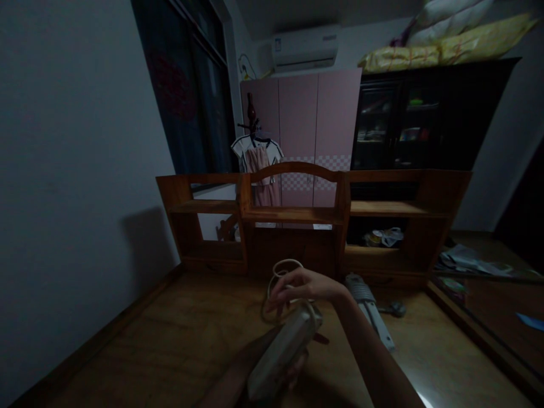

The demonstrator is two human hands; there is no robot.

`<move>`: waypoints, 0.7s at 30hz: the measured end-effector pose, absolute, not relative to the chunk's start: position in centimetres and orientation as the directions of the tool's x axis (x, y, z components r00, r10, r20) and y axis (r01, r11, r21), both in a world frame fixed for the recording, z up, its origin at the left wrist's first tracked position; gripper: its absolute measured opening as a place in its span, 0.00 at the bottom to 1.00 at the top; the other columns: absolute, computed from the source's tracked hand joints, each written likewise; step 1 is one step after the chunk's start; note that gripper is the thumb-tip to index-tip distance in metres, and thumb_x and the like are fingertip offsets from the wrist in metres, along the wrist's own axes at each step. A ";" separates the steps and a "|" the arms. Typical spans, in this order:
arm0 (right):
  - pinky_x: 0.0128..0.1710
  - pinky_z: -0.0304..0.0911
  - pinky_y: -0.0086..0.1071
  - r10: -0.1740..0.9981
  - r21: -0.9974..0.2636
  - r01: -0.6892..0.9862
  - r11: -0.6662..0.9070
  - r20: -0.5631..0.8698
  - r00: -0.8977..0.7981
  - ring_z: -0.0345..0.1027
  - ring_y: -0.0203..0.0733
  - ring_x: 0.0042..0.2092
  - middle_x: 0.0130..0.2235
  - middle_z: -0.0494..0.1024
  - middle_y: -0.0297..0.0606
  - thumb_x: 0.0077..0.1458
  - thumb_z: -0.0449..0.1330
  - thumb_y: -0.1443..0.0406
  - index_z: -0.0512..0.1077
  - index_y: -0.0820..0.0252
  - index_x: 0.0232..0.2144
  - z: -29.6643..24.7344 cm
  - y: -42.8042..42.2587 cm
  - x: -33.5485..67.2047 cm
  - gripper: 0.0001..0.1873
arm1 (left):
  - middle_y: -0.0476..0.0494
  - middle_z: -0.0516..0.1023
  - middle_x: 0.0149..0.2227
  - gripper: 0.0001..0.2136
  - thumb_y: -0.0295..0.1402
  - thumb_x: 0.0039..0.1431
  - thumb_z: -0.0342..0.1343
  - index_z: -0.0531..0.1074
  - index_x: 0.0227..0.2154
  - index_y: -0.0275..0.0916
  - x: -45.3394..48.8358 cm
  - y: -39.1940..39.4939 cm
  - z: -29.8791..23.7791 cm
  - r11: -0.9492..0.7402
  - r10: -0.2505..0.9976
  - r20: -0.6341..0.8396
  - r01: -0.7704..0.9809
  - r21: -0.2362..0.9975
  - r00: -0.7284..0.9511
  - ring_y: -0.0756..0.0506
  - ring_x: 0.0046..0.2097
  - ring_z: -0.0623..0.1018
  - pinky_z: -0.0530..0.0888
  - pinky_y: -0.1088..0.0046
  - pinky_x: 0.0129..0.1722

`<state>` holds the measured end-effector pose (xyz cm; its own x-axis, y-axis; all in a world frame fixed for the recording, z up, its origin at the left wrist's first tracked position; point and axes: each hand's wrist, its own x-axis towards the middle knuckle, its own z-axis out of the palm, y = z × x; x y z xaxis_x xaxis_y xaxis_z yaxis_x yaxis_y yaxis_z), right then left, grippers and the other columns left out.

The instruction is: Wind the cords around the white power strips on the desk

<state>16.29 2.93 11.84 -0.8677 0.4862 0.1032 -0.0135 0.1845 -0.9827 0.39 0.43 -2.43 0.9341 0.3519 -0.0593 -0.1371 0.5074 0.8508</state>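
My left hand (296, 365) is wrapped from below around a long pale power strip (280, 354), which tilts up and away from me. Over its far end bends my right hand (302, 285), fingers curled down and pinched on the pale cord (272, 277). That cord loops above the wooden surface, and part of it passes over the strip's far end. To the right lies a second power strip (374, 317) with its grey cord wound round one end; its plug (397, 309) rests beside it. Dim light and blur hide the exact finger contact.
A wooden shelf unit (293, 214) stands along the back of the wooden bed board or tabletop (178, 334). A white wall (76, 170) closes the left side. Plastic bags (470, 260) lie at the right, beyond a raised wooden edge (476, 334).
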 end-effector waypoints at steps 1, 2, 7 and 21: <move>0.42 0.65 0.33 0.541 -0.982 -0.011 0.191 0.115 -0.833 0.73 0.42 0.41 0.42 0.79 0.46 0.53 0.61 0.56 0.75 0.66 0.41 11.3 3.3 15.9 0.19 | 0.48 0.71 0.19 0.37 0.52 0.55 0.50 0.59 0.58 0.24 0.5 0.9 -2.7 0.509 0.304 -0.029 -0.136 0.850 0.952 0.48 0.17 0.70 0.71 0.67 0.23; 0.40 0.65 0.32 0.589 -0.982 -0.010 0.190 0.122 -0.798 0.73 0.42 0.39 0.39 0.80 0.45 0.54 0.60 0.55 0.76 0.67 0.39 10.8 3.7 15.4 0.19 | 0.50 0.70 0.18 0.37 0.52 0.55 0.50 0.59 0.58 0.26 0.5 1.3 -3.0 0.515 0.261 0.001 -0.140 0.846 0.965 0.49 0.16 0.69 0.72 0.68 0.23; 0.32 0.64 0.31 0.713 -0.993 -0.054 0.103 0.112 -0.692 0.72 0.42 0.30 0.29 0.79 0.44 0.57 0.53 0.49 0.76 0.68 0.29 7.5 6.1 13.5 0.26 | 0.55 0.65 0.15 0.36 0.54 0.52 0.50 0.61 0.56 0.30 0.3 2.4 -3.8 0.527 0.225 0.055 -0.169 0.833 0.973 0.51 0.15 0.64 0.70 0.70 0.24; 0.38 0.63 0.32 0.694 -0.962 -0.264 -0.066 0.145 -0.705 0.69 0.41 0.40 0.41 0.75 0.40 0.54 0.59 0.51 0.60 0.55 0.58 5.0 6.6 13.2 0.31 | 0.55 0.61 0.19 0.20 0.51 0.56 0.52 0.68 0.28 0.36 -1.8 3.5 -4.3 0.545 0.407 0.020 -0.260 0.797 0.913 0.54 0.18 0.59 0.59 0.76 0.20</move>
